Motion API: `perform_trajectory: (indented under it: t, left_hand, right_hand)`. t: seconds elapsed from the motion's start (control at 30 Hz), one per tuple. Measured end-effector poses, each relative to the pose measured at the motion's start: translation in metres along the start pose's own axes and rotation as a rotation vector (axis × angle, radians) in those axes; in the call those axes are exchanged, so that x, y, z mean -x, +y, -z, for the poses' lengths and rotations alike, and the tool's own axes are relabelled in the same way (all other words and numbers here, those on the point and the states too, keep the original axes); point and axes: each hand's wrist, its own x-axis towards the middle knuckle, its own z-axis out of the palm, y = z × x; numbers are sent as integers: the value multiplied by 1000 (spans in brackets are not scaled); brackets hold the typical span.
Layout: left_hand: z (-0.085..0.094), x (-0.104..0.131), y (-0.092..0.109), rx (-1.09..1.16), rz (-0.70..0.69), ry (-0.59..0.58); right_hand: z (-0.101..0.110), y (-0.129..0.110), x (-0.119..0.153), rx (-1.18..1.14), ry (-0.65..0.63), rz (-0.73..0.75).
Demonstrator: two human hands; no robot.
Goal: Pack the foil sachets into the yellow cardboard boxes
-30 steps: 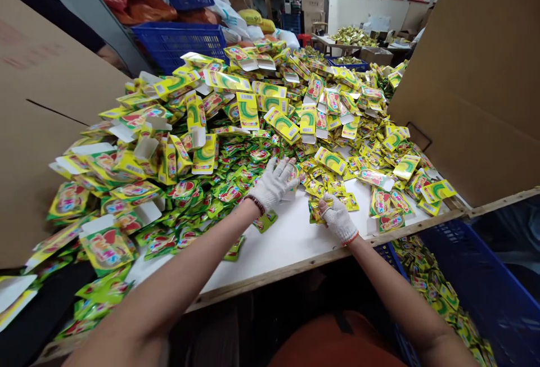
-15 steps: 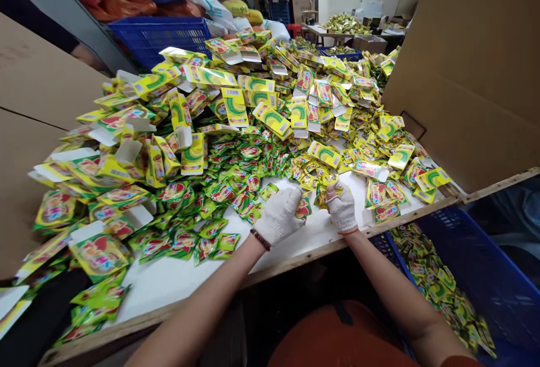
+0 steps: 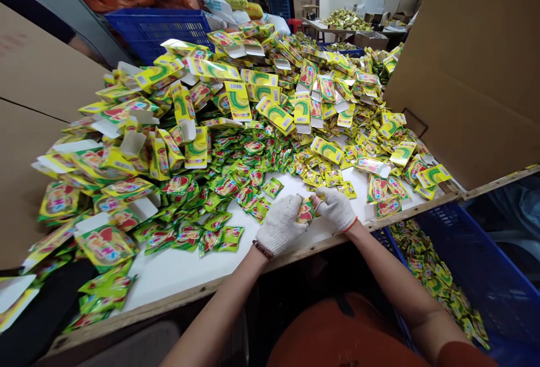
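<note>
White-gloved, our left hand (image 3: pixel 280 223) grasps a small pack (image 3: pixel 306 211); our right hand (image 3: pixel 337 209) meets its edge, grip unclear. We seem mid-handling; next calls for steady support.

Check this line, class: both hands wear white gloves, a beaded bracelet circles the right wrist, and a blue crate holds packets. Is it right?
Not quite: the beaded bracelet circles the wrist of the left hand, not the right hand, as the head view shows. The white gloves and the blue crate holding packets are as stated.
</note>
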Motion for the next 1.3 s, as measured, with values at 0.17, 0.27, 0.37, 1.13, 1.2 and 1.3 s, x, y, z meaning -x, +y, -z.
perform_trajectory:
  t: [0.17, 0.27, 0.37, 1.13, 1.2, 1.3]
  left_hand:
    - [-3, 3, 5, -28, 70, 37]
    - [2, 4, 6, -99, 89, 38]
    - [7, 3, 9, -146, 32, -1]
    - [10, 9, 10, -91, -28, -51]
    - [10, 9, 12, -85, -26, -66]
    - [10, 8, 15, -86, -14, -72]
  right_hand:
    - [13, -9, 3, 32, -128, -37]
    - [25, -10, 6, -47, -110, -1]
    - [29, -11, 8, -60, -62, 68]
    - [32, -11, 13, -436, -322, -103]
    - [33, -13, 13, -491, -440, -151]
    - [33, -18, 12, -617, -572, -252]
